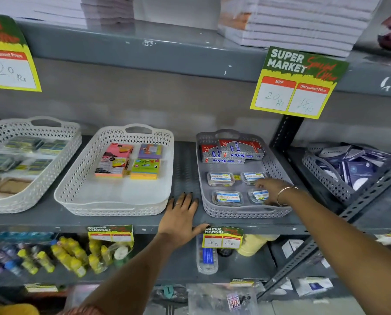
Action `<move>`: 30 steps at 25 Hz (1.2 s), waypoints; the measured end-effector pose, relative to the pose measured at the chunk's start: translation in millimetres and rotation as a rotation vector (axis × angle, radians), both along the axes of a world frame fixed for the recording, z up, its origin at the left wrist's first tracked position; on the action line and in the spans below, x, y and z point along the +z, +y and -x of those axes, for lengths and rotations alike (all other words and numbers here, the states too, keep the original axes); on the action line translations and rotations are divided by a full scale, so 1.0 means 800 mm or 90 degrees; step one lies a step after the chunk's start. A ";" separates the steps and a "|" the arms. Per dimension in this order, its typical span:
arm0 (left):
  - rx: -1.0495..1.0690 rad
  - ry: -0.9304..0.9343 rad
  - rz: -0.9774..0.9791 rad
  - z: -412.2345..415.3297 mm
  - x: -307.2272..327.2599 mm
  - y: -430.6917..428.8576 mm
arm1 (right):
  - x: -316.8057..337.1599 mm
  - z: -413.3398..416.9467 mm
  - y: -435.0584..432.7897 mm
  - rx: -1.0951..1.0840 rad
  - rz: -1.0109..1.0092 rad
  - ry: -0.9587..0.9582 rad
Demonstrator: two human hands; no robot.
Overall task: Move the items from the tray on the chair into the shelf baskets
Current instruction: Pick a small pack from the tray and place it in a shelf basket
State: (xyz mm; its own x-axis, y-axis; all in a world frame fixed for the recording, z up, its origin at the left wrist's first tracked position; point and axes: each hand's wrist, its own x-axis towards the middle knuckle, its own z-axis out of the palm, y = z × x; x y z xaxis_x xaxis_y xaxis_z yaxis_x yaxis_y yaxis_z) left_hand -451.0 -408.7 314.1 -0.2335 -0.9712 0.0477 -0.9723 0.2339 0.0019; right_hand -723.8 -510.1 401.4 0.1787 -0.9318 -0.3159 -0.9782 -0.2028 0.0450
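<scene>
On the middle shelf [126,220], the left hand [181,218] lies flat with fingers spread between the white basket [80,194] and grey basket [244,212]. Inside the grey basket, the right hand [272,191] reaches among four small clear labelled boxes, fingers loosely curled over the front-right box [258,196]; whether they grip it I cannot tell.

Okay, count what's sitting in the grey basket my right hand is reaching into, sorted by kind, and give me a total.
In the grey basket, under the right hand:
Clear plastic tubs with blue and white labels: 4
Red and silver boxes: 3 that I can make out
Total: 7
</scene>
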 end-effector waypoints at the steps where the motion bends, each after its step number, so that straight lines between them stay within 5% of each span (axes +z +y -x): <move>1: 0.001 -0.003 -0.005 0.000 0.000 0.000 | 0.001 -0.003 0.001 0.003 -0.005 0.002; 17: 0.003 -0.008 -0.001 -0.001 0.004 0.006 | 0.048 -0.039 -0.006 0.032 -0.018 -0.075; 25: -0.102 -0.023 0.094 -0.060 0.004 0.091 | 0.105 -0.239 -0.001 0.249 0.161 -0.245; 30: 0.048 -0.041 0.095 -0.177 -0.010 0.164 | 0.114 -0.410 0.054 0.381 0.192 -0.316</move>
